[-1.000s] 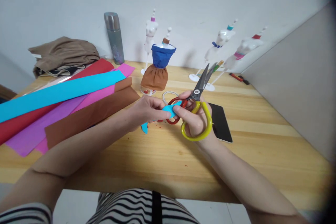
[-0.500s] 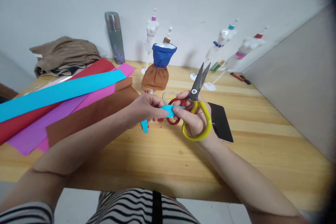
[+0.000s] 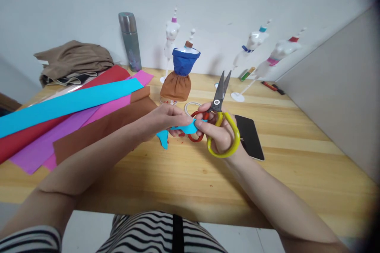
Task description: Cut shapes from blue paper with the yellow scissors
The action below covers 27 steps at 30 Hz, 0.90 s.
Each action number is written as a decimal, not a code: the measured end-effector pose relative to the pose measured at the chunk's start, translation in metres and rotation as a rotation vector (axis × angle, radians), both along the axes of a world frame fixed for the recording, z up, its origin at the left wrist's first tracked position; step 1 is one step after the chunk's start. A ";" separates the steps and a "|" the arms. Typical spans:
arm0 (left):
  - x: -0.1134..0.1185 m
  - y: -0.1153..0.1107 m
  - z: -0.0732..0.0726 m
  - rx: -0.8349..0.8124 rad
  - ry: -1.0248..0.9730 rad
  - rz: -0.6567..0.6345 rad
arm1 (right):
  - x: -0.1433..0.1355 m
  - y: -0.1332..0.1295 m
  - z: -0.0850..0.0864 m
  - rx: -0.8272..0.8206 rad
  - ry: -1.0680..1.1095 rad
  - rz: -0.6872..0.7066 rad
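My left hand (image 3: 175, 118) is closed, with thumb and fingers pinching a small light-blue piece of fabric (image 3: 189, 127). My right hand (image 3: 218, 132) is closed around scissors (image 3: 218, 102) with dark blades, a yellow handle loop and what looks like a red one. The blades point up and away, slightly apart. Its thumb and fingertips also pinch the right end of the blue piece, between both hands. Just left of there, a light-blue scrap (image 3: 163, 140) lies on the table. Behind my hands stands a mini dress form (image 3: 186, 63) in a blue top and brown gathered skirt.
Coloured fabric strips (image 3: 74, 102) spread over the left of the wooden table (image 3: 166, 182). Brown folded cloth (image 3: 74, 61) and a thermos (image 3: 130, 43) stand behind them. More small dress forms (image 3: 257, 41) stand along the wall. A black tablet (image 3: 251, 138) and a tape roll (image 3: 191, 107) lie nearby.
My left hand has moved slightly right along the blue piece, its fingers now closer to my right thumb. The scissors have tipped a little to the left.
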<state>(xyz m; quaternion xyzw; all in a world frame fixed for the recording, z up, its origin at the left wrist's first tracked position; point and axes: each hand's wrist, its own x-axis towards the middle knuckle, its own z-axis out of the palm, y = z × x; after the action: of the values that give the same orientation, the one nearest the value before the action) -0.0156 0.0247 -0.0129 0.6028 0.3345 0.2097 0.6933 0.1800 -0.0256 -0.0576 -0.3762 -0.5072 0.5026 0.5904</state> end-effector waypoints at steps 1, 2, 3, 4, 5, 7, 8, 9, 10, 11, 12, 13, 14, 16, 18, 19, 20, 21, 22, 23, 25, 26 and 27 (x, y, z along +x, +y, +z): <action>0.000 0.000 -0.001 -0.015 -0.006 -0.013 | 0.001 0.000 0.000 -0.004 -0.010 0.022; 0.000 0.001 -0.002 -0.029 -0.012 -0.027 | 0.002 -0.001 -0.001 -0.008 -0.017 0.034; 0.000 0.002 -0.004 -0.042 -0.017 -0.038 | 0.002 -0.001 -0.001 -0.012 -0.019 0.038; 0.000 0.003 -0.005 -0.052 -0.021 -0.043 | 0.002 -0.001 -0.001 -0.015 -0.018 0.038; 0.000 0.004 -0.006 -0.058 -0.024 -0.046 | 0.002 -0.001 -0.001 -0.017 -0.013 0.034; -0.001 0.005 -0.008 -0.055 -0.027 -0.041 | 0.000 -0.002 0.000 -0.016 -0.002 0.029; -0.001 0.006 -0.009 -0.048 -0.028 -0.041 | -0.001 -0.002 0.001 -0.016 0.000 0.027; -0.001 0.006 -0.009 -0.040 -0.029 -0.040 | -0.002 -0.002 0.001 -0.015 -0.002 0.023; -0.001 0.006 -0.009 -0.033 -0.028 -0.037 | -0.003 -0.002 0.002 -0.015 -0.008 0.016; 0.000 0.006 -0.009 -0.027 -0.022 -0.035 | -0.004 -0.002 0.003 -0.016 -0.015 0.011; 0.000 0.006 -0.008 -0.022 -0.010 -0.032 | -0.004 -0.002 0.003 -0.018 -0.023 0.008; 0.000 0.006 -0.008 -0.017 0.006 -0.031 | -0.004 -0.002 0.003 -0.017 -0.029 0.007; 0.000 0.007 -0.007 -0.013 0.020 -0.030 | -0.004 -0.001 0.004 -0.016 -0.036 0.007; -0.001 0.008 -0.006 -0.012 0.030 -0.039 | -0.003 -0.001 0.003 -0.009 -0.045 -0.008; -0.002 0.009 -0.005 -0.018 0.015 -0.049 | -0.003 -0.001 0.003 -0.002 -0.048 -0.045; -0.002 0.010 -0.004 -0.023 0.005 -0.054 | -0.004 0.000 0.004 0.003 -0.044 -0.068; -0.002 0.009 -0.005 -0.028 -0.004 -0.054 | -0.005 0.000 0.004 0.011 -0.036 -0.089; -0.001 0.009 -0.006 -0.032 -0.010 -0.052 | -0.006 -0.001 0.004 0.020 -0.029 -0.102; 0.001 0.008 -0.008 -0.035 -0.019 -0.042 | -0.007 -0.001 0.004 0.028 -0.026 -0.104; 0.002 0.007 -0.010 -0.040 -0.031 -0.030 | -0.008 -0.001 0.003 0.036 -0.025 -0.099; 0.005 0.005 -0.015 -0.046 -0.061 0.005 | -0.009 0.000 0.002 0.045 -0.018 -0.085; 0.006 0.004 -0.017 -0.048 -0.070 0.023 | -0.009 0.000 0.002 0.041 -0.012 -0.083; 0.007 0.004 -0.018 -0.050 -0.077 0.040 | -0.009 0.000 0.000 0.033 -0.001 -0.090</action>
<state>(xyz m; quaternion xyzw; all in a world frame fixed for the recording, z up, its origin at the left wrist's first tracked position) -0.0091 0.0286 -0.0304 0.5701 0.3245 0.2383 0.7161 0.1713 -0.0256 -0.0571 -0.3890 -0.4984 0.4668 0.6183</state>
